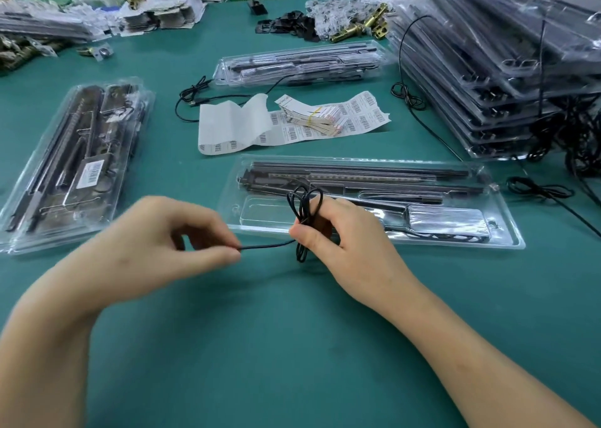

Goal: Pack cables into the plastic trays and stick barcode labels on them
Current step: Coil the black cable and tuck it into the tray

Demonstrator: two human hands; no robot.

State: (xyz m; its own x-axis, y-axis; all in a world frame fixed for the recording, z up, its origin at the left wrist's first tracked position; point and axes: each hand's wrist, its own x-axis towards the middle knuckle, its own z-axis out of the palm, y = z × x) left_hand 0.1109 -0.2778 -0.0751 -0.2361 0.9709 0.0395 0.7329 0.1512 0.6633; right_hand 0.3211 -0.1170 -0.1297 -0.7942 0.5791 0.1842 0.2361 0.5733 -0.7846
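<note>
Right hand (338,229) gripping coiled cable (304,213); left hand (169,242) pinching its end

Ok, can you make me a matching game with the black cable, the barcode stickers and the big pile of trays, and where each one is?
Things:
1. black cable
2. barcode stickers
3. big pile of trays

Places:
A. far right side of the table
B. middle of the table, behind the open tray
C. held by the left hand and right hand

Pairs: 1-C, 2-B, 3-A
</note>
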